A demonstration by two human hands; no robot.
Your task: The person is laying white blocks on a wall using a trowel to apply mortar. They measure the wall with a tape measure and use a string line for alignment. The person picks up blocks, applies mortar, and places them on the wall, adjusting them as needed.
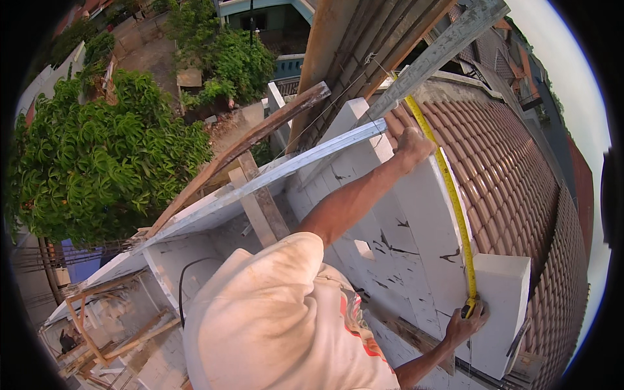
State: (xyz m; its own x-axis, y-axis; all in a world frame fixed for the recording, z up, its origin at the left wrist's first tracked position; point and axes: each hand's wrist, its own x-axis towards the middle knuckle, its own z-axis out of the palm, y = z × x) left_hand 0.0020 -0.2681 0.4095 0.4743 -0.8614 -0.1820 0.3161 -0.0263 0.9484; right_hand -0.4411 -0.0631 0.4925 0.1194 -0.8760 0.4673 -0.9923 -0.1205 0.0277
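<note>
A yellow tape measure blade (pixel 452 188) is drawn out along the top of a white block wall (pixel 416 208), beside the tiled roof. My left hand (pixel 414 151) is closed at the blade's upper stretch, over the wall's edge. The blade runs on past it to a grey beam. Lower down, my right hand (pixel 467 323) grips the tape measure's black and yellow case (pixel 467 308) against a white block (pixel 499 309) that stands up from the wall. My left arm reaches out from a stained white shirt; my right forearm comes in from the lower edge.
Brown roof tiles (pixel 500 175) slope away on the right. A light metal channel (pixel 292 170) and a curved wooden plank (pixel 247 146) cross on the left. A grey beam (pixel 442 55) slants overhead. Trees (pixel 110 156) and ground lie far below.
</note>
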